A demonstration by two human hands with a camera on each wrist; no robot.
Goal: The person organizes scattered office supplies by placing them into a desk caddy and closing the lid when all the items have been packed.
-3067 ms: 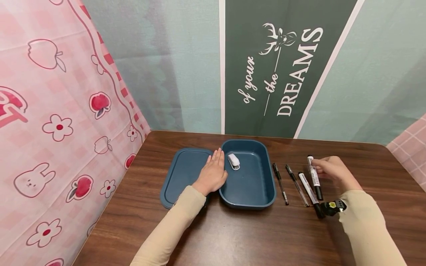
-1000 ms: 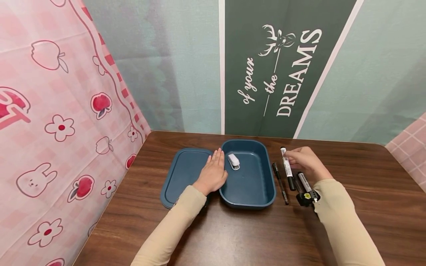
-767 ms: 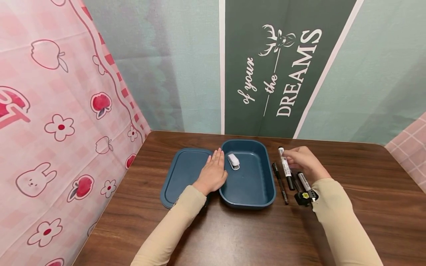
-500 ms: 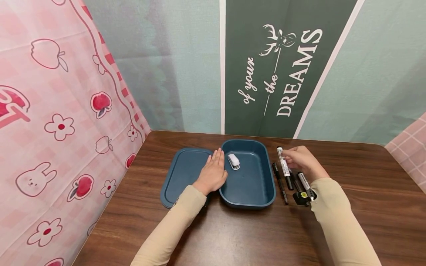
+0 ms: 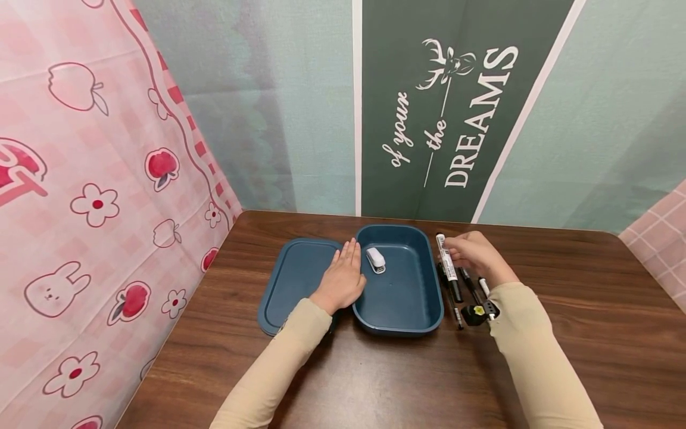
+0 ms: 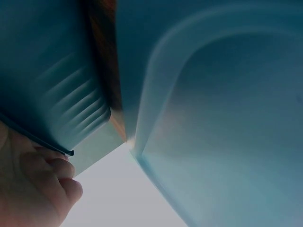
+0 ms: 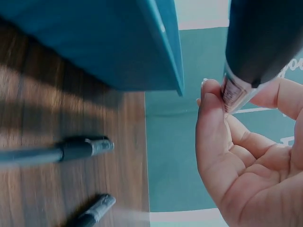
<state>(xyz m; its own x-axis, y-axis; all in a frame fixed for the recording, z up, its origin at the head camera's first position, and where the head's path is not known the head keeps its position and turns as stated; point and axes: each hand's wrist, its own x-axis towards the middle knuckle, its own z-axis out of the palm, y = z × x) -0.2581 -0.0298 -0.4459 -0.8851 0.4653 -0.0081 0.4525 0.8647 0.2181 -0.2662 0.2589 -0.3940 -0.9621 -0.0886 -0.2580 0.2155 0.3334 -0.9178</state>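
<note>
My left hand [image 5: 341, 280] rests with straight fingers along the left rim of a blue plastic box [image 5: 401, 301]. In the left wrist view its fingers lie at the box's edge, beside the ribbed wall [image 6: 71, 90]. A small white stapler [image 5: 376, 260] sits inside the box. Between thumb and fingertips, my right hand [image 5: 479, 256] pinches a white marker [image 5: 448, 263], black end pointing down towards me, just right of the box. The right wrist view shows that black end [image 7: 260, 42] close up, above the table and beside the box wall [image 7: 118, 52].
Left of the box lies its flat blue lid [image 5: 297, 283]. A black pen [image 5: 455, 313] is beside the box's right wall, under the held marker. Another pen [image 5: 469, 283] and a second marker [image 5: 484, 287] lie further right, partly hidden by the right wrist. A curtain hangs behind the table.
My right hand has lifted the marker from the right of the row and carried it left, over the pens to the box's right rim. The left hand has stayed still.
</note>
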